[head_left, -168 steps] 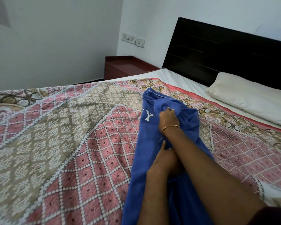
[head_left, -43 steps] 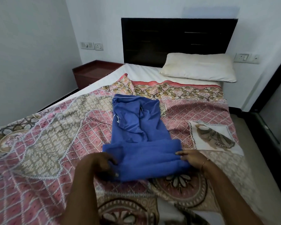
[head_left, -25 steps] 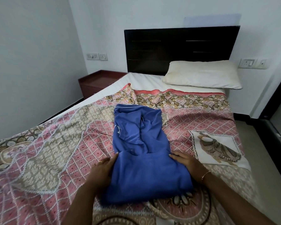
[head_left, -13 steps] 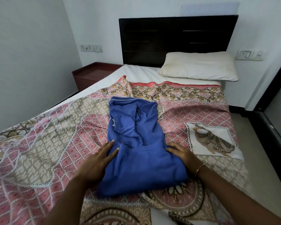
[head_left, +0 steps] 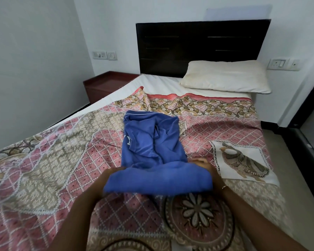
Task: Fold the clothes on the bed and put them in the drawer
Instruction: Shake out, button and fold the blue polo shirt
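While the blue cotton garment (head_left: 152,156) lies mid-bed on the patterned pink bedspread (head_left: 49,160), its near folded end is lifted by the left hand (head_left: 110,175) and right hand (head_left: 206,164), both grasping its sides; folding seems underway, and another fold towards the headboard is likely called for

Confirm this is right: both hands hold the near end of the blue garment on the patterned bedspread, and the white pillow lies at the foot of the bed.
One thing is wrong. In the head view the white pillow lies at the head of the bed, against the dark headboard, not the foot. The left hand and right hand do hold the blue garment on the bedspread.
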